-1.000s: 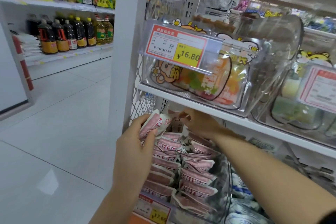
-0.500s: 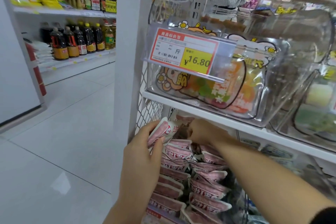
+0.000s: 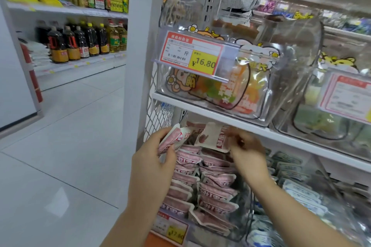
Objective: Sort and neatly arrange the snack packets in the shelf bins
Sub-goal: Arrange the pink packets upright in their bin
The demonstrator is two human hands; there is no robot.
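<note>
Packets (image 3: pixel 200 182), pink, lie stacked in two columns in the clear bin (image 3: pixel 247 222) under the white shelf (image 3: pixel 200 109). I count about seven to a column, though overlap blurs the tally. I see two hands. The left hand (image 3: pixel 154 160) is curled round a small bunch (image 3: pixel 172 138) of the same pink kind, two as far as I can tell, at the bin's left rear, above the left column. The right hand (image 3: pixel 248 152), blurred, pinches a single packet (image 3: pixel 210 136) by its right edge, above the right column and just under the shelf. Two price tags show: the upper tag (image 3: pixel 190 54) reads 16.80 and hangs on the upper bin (image 3: pixel 267 108); the lower tag (image 3: pixel 174 230) sits on the pink bin's front. Blue-white packs (image 3: pixel 301 192) fill the neighbouring bin on the right.
</note>
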